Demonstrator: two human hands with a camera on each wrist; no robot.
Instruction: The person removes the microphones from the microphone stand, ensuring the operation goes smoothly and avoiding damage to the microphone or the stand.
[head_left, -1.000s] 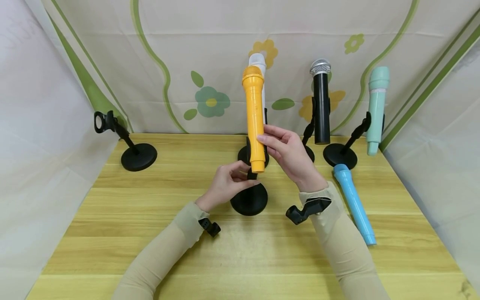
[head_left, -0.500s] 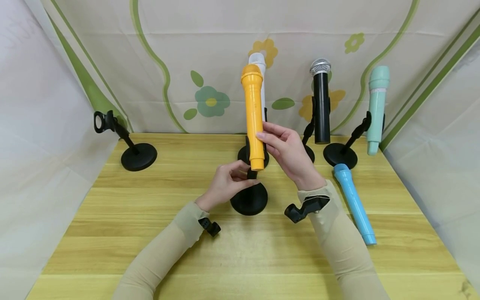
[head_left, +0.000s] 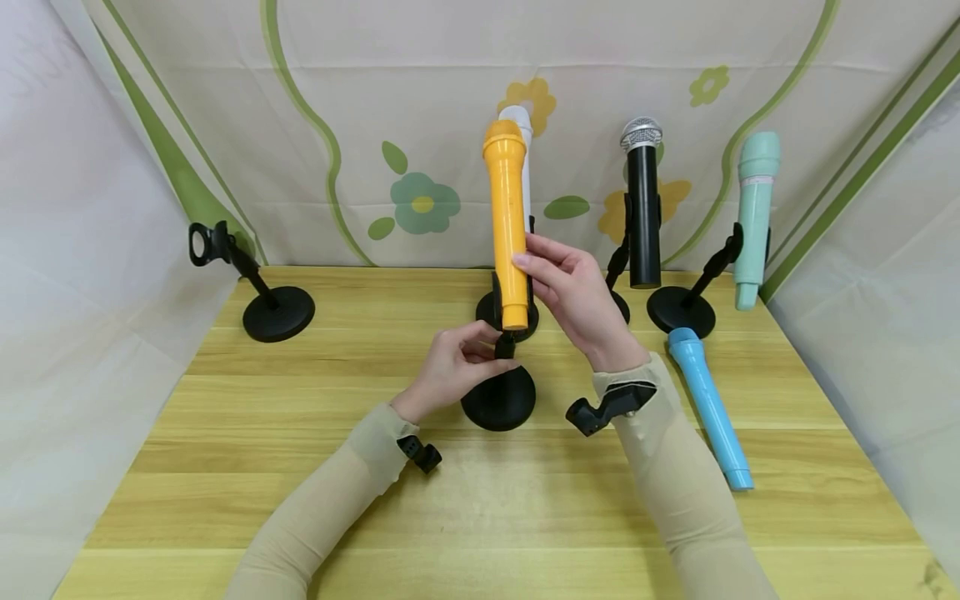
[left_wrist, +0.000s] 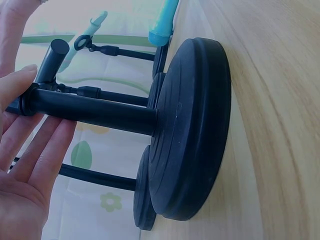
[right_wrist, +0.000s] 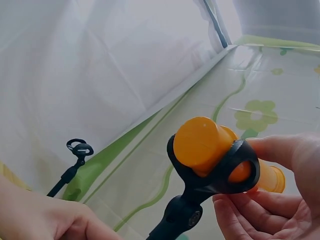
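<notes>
The orange-yellow microphone (head_left: pixel 507 208) stands nearly upright in the clip (right_wrist: pixel 215 182) of a black desk stand (head_left: pixel 498 400). My right hand (head_left: pixel 573 300) pinches its handle between thumb and fingers, as the right wrist view (right_wrist: pixel 272 190) also shows. Lower down, my left hand (head_left: pixel 453 367) holds the top of the same stand's pole (left_wrist: pixel 95 109), thumb on one side and fingers on the other. The round base (left_wrist: pixel 192 130) rests on the table. Right behind is a white microphone (head_left: pixel 517 121) on another stand, mostly hidden.
At the back right, a black microphone (head_left: pixel 643 208) and a mint-green one (head_left: pixel 756 217) sit in stands. A blue microphone (head_left: pixel 711 408) lies on the table beside my right forearm. Far left, a stand (head_left: pixel 276 312) has a bare clip.
The orange-yellow microphone has shifted upward in the head view and its top has tipped slightly away. My right hand has risen a little with it, while my left hand stays in place.
</notes>
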